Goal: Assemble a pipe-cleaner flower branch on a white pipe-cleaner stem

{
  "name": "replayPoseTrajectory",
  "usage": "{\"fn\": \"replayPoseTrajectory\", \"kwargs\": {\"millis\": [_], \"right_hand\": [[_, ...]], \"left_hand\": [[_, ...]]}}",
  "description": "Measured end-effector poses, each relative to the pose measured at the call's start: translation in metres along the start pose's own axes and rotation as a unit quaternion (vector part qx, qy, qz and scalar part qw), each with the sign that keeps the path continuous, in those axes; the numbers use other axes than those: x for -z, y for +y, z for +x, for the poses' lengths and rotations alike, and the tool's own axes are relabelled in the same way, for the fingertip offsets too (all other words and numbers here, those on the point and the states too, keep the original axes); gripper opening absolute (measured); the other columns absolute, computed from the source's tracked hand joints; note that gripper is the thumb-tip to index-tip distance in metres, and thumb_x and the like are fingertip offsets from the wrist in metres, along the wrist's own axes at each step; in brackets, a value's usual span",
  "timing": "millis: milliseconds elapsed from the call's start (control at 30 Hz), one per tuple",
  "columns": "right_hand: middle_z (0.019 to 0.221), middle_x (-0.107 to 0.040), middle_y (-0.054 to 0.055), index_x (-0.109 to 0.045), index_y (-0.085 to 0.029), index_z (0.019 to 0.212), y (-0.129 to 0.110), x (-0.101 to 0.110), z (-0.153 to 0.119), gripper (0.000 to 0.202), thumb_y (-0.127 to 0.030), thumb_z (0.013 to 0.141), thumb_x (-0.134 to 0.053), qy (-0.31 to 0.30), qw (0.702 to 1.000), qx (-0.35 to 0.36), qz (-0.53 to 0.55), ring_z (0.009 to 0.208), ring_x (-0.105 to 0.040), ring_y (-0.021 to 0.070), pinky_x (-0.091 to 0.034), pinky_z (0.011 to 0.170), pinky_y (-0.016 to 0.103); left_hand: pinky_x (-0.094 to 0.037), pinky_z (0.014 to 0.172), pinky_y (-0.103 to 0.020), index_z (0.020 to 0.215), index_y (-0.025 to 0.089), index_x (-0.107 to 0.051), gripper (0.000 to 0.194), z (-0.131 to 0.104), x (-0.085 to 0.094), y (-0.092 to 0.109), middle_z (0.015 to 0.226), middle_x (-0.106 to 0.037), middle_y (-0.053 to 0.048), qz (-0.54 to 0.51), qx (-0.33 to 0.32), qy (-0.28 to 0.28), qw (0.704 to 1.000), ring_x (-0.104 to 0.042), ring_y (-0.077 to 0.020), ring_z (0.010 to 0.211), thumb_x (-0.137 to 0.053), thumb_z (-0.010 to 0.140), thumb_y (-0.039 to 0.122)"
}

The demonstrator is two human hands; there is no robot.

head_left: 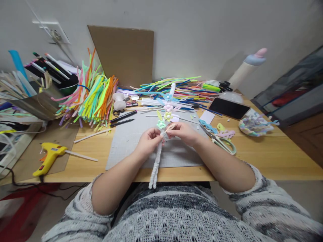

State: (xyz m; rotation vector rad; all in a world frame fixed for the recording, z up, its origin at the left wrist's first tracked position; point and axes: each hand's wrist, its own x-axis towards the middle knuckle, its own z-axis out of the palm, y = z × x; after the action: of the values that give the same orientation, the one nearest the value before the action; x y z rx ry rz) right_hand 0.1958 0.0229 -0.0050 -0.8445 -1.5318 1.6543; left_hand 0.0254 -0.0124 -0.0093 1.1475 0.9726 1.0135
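Above the gray cutting mat (pixel 123 144), left hand (pixel 150 139) pinches the flowered white pipe-cleaner stem (pixel 158 155); right hand (pixel 184 132) grips a cream strand (pixel 171 127), apparently attaching it. Next move likely requires tight wrapping.

The wooden table (pixel 272 154) bears a grey mat (pixel 131 141), scissors (pixel 217 138) and bundled colourful pipe cleaners (pixel 94 101).

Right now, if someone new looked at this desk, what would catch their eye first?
Probably the big bundle of bright pipe cleaners, fanned out on the left side of the desk. Next, at the centre, the white stem with pastel flowers between the left hand and the right hand. The yellow glue gun, lying at the near left, would likely come third.
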Motion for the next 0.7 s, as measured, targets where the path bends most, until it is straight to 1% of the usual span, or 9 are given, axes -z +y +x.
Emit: {"fn": "replayPoseTrajectory", "kwargs": {"millis": [133,333,467,567,633,700], "right_hand": [[0.069,-0.059,-0.001,-0.064,-0.015,0.066,0.0008,-0.0044,0.0005,0.013,-0.026,0.063,-0.07,0.022,1.0,0.006,0.02,0.056,-0.051,0.0074,-0.041,0.058,0.023],[0.072,-0.059,-0.001,-0.065,-0.015,0.07,0.0048,-0.0019,0.0005,0.014,-0.026,0.063,-0.07,0.025,0.999,0.003,0.031,0.056,-0.052,0.007,-0.041,0.058,0.022],[0.062,-0.057,-0.002,-0.064,-0.014,0.074,0.0041,-0.0013,-0.0001,0.018,-0.027,0.063,-0.07,0.029,0.999,-0.024,0.011,0.056,-0.051,0.0077,-0.04,0.059,0.022],[0.061,-0.058,-0.001,-0.063,-0.014,0.075,0.0041,-0.0012,0.0003,0.021,-0.028,0.062,-0.07,0.035,0.999,-0.036,-0.002,0.057,-0.051,0.0086,-0.04,0.059,0.022],[0.062,-0.059,-0.001,-0.063,-0.014,0.075,0.0048,-0.0013,0.0008,0.022,-0.029,0.062,-0.07,0.043,0.998,-0.033,-0.011,0.058,-0.051,0.009,-0.04,0.059,0.023],[0.063,-0.059,0.0,-0.063,-0.013,0.071,0.0056,-0.0019,0.0012,0.02,-0.031,0.062,-0.069,0.052,0.998,-0.018,-0.024,0.058,-0.05,0.009,-0.039,0.06,0.023]], "left_hand": [[-0.035,0.047,-0.019,0.069,0.016,-0.047,0.022,0.0014,0.0009,-0.0023,0.057,-0.059,0.002,0.002,0.001,-0.008,1.0,-0.056,-0.0096,0.049,-0.064,0.067,0.029],[-0.033,0.047,-0.019,0.07,0.016,-0.048,0.022,0.0012,0.0009,-0.002,0.057,-0.059,0.001,0.007,0.001,-0.012,1.0,-0.056,-0.0098,0.05,-0.064,0.068,0.03],[-0.034,0.048,-0.02,0.069,0.016,-0.048,0.022,0.0,0.0002,-0.0006,0.057,-0.06,0.001,0.004,0.009,-0.007,1.0,-0.056,-0.0101,0.049,-0.064,0.067,0.03],[-0.033,0.048,-0.019,0.07,0.016,-0.048,0.022,-0.0009,-0.0003,0.0013,0.057,-0.06,0.001,0.002,0.019,0.004,1.0,-0.056,-0.0103,0.05,-0.065,0.066,0.03],[-0.033,0.047,-0.019,0.07,0.016,-0.048,0.023,-0.0015,-0.0008,0.0025,0.057,-0.06,0.001,0.001,0.024,0.009,1.0,-0.056,-0.0102,0.049,-0.065,0.066,0.03],[-0.035,0.048,-0.02,0.07,0.016,-0.048,0.023,-0.0019,-0.0014,0.0032,0.057,-0.059,0.001,-0.002,0.025,0.007,1.0,-0.056,-0.0102,0.05,-0.065,0.065,0.03]]}}
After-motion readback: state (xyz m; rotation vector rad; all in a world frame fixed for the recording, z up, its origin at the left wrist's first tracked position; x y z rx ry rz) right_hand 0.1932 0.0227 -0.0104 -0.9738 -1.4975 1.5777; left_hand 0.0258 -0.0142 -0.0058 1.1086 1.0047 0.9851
